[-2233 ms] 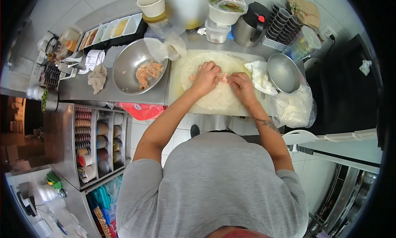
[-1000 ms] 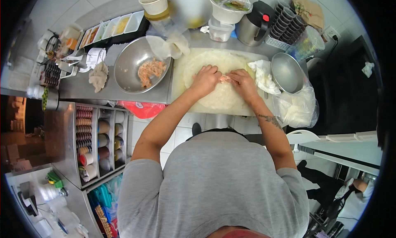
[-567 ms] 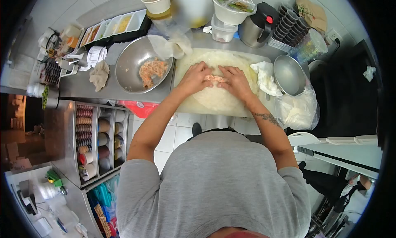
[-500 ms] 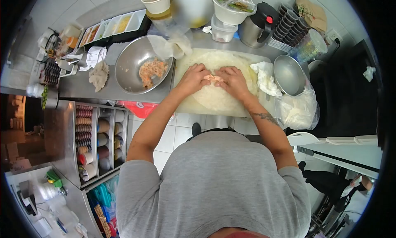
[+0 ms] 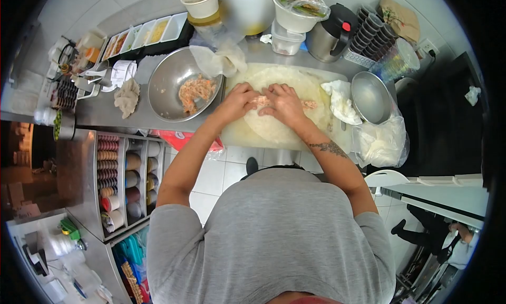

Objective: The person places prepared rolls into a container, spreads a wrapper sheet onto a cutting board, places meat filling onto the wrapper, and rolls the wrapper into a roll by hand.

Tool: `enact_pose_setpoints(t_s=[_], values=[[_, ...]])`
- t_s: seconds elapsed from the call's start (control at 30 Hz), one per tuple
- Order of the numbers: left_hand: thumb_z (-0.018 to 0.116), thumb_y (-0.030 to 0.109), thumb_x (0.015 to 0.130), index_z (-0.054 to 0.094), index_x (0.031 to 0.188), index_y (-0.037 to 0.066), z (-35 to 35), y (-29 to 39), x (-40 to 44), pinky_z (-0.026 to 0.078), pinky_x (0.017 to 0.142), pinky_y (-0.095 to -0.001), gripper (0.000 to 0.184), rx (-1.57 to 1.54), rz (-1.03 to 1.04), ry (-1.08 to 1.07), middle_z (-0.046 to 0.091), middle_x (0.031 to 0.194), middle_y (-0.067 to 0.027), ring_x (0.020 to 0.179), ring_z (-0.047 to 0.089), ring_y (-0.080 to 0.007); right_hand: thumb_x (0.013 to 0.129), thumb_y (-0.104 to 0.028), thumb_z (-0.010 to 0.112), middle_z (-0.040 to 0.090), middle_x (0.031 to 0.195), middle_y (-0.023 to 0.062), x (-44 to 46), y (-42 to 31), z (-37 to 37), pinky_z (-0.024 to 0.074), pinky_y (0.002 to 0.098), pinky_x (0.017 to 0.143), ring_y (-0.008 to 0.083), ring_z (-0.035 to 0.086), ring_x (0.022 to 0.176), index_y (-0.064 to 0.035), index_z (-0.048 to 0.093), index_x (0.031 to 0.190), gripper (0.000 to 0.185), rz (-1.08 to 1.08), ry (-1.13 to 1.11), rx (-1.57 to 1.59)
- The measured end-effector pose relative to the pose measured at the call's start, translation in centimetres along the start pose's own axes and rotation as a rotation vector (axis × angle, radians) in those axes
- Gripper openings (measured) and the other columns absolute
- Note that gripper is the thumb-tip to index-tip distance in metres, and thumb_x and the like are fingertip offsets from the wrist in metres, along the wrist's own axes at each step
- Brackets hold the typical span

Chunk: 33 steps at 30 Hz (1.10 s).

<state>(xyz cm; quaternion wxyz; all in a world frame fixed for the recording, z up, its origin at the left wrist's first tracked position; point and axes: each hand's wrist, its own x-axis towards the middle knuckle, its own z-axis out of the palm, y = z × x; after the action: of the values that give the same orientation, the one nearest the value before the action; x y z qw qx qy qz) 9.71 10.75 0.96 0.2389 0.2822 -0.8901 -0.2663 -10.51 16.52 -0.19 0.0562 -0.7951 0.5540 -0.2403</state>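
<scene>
A strip of pinkish-orange filling (image 5: 309,104) lies across a round, pale, thin wrapper (image 5: 274,127) on the cutting board (image 5: 234,138). My left hand (image 5: 240,99) has its bent fingers around the strip's left end. Just beside it, my right hand (image 5: 283,104) curves over the middle of the strip, thumb on the near side and fingers on the far side. Between the hands a short piece of filling shows, and more of it emerges to the right of my right hand. To the left stands a steel bowl (image 5: 161,93) holding more filling.
A round metal pan (image 5: 371,97), a crumpled white cloth (image 5: 341,101) and a plastic bag (image 5: 380,140) are right of the board. Behind it stand a steel jug (image 5: 327,38) and stacked tubs. A seasoning tray (image 5: 174,29) sits back left. Another person (image 5: 429,230) is at lower right.
Both hands have shifted left along the filling, uncovering its right end. Earlier my hands were pinching near the middle of the strip. The other person has come into view and moved at lower right.
</scene>
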Motion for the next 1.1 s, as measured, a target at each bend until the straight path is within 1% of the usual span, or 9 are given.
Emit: enact_pose_setpoints(t_s=[0.17, 0.27, 0.37, 0.47, 0.57, 0.77, 0.93, 1.03, 1.1], values=[[0.069, 0.002, 0.075, 0.063, 0.109, 0.004, -0.9, -0.7, -0.6, 0.045, 0.087, -0.0395, 0.034, 0.031, -0.045, -0.033, 0.056, 0.098, -0.0132, 0.1, 0.054, -0.0319, 0.077, -0.042, 0.073, 0.059, 0.114, 0.0143, 0.5, 0.0, -2.7, 0.0385, 0.0405, 0.098, 0.0311, 0.051, 0.113, -0.0105, 0.048, 0.138, 0.073, 0.091, -0.03, 0.166], [0.068, 0.001, 0.076, 0.064, 0.105, 0.003, -1.2, 0.0, -0.5, 0.045, 0.086, -0.0393, 0.029, 0.047, -0.035, 0.034, 0.056, 0.096, -0.0135, 0.099, 0.055, -0.0319, 0.085, -0.033, 0.068, 0.059, 0.115, 0.0148, -0.3, 3.0, -4.8, 0.0424, 0.0394, 0.095, 0.0298, 0.054, 0.109, -0.0074, 0.054, 0.133, 0.056, 0.118, 0.115, 0.352], [0.065, -0.001, 0.076, 0.063, 0.096, 0.003, -0.6, 1.3, 0.1, 0.045, 0.083, -0.0391, 0.02, 0.044, -0.022, 0.132, 0.056, 0.092, -0.0127, 0.097, 0.055, -0.0311, 0.088, -0.025, 0.065, 0.06, 0.112, 0.0141, -1.3, 4.8, -8.3, 0.047, 0.0362, 0.089, 0.027, 0.059, 0.102, -0.0051, 0.06, 0.124, 0.041, 0.384, 0.082, 0.572], [0.064, -0.002, 0.076, 0.06, 0.086, 0.003, 0.5, 1.5, 0.5, 0.044, 0.08, -0.0396, 0.012, 0.011, -0.006, 0.151, 0.055, 0.088, -0.0115, 0.093, 0.055, -0.0308, 0.087, -0.02, 0.065, 0.061, 0.111, 0.0136, -2.9, 5.8, -9.6, 0.049, 0.0324, 0.085, 0.0248, 0.062, 0.096, -0.0041, 0.064, 0.117, 0.034, 0.415, 0.063, 0.487], [0.063, -0.002, 0.075, 0.058, 0.08, 0.004, 0.9, 0.8, 0.3, 0.045, 0.078, -0.0403, 0.009, 0.005, -0.008, 0.2, 0.054, 0.084, -0.0108, 0.088, 0.054, -0.0315, 0.085, -0.014, 0.067, 0.061, 0.105, 0.0078, -4.5, 6.1, -9.5, 0.0447, 0.029, 0.084, 0.0182, 0.058, 0.099, -0.0063, 0.064, 0.119, 0.035, 0.406, -0.014, 0.403], [0.063, -0.005, 0.074, 0.061, 0.084, 0.003, 0.8, 1.6, 0.4, 0.044, 0.079, -0.0385, 0.013, -0.031, 0.0, 0.233, 0.055, 0.085, -0.0103, 0.09, 0.055, -0.03, 0.074, -0.015, 0.075, 0.061, 0.111, 0.0126, -5.5, 4.0, -7.0, 0.0434, 0.0393, 0.094, 0.0295, 0.054, 0.109, -0.0094, 0.064, 0.118, 0.046, 0.182, 0.098, 0.27], [0.067, 0.002, 0.075, 0.061, 0.083, 0.004, 1.3, 0.5, 0.0, 0.043, 0.081, -0.0396, 0.01, 0.075, 0.009, 0.19, 0.055, 0.087, -0.0097, 0.093, 0.053, -0.0319, 0.072, -0.013, 0.075, 0.062, 0.106, 0.0099, -5.3, 4.3, -4.8, 0.0439, 0.0401, 0.089, 0.0287, 0.055, 0.103, -0.0077, 0.067, 0.11, 0.04, 0.095, 0.086, 0.212], [0.069, 0.004, 0.075, 0.064, 0.087, 0.004, 1.3, 1.8, 0.2, 0.044, 0.082, -0.0389, 0.013, 0.05, -0.009, 0.368, 0.056, 0.091, -0.0095, 0.093, 0.053, -0.0317, 0.072, -0.011, 0.074, 0.062, 0.101, 0.0087, -5.0, 4.3, -4.5, 0.0444, 0.0396, 0.086, 0.0288, 0.055, 0.098, -0.0071, 0.068, 0.106, 0.034, 0.078, 0.116, 0.188], [0.07, 0.005, 0.075, 0.065, 0.091, 0.004, 1.6, 1.5, 0.3, 0.044, 0.083, -0.0383, 0.017, 0.093, 0.036, 0.244, 0.056, 0.093, -0.0094, 0.094, 0.053, -0.0313, 0.072, -0.01, 0.074, 0.061, 0.099, 0.0086, -5.1, 4.0, -4.3, 0.0447, 0.0389, 0.085, 0.0288, 0.055, 0.095, -0.0068, 0.069, 0.105, 0.033, 0.075, 0.123, 0.191]])
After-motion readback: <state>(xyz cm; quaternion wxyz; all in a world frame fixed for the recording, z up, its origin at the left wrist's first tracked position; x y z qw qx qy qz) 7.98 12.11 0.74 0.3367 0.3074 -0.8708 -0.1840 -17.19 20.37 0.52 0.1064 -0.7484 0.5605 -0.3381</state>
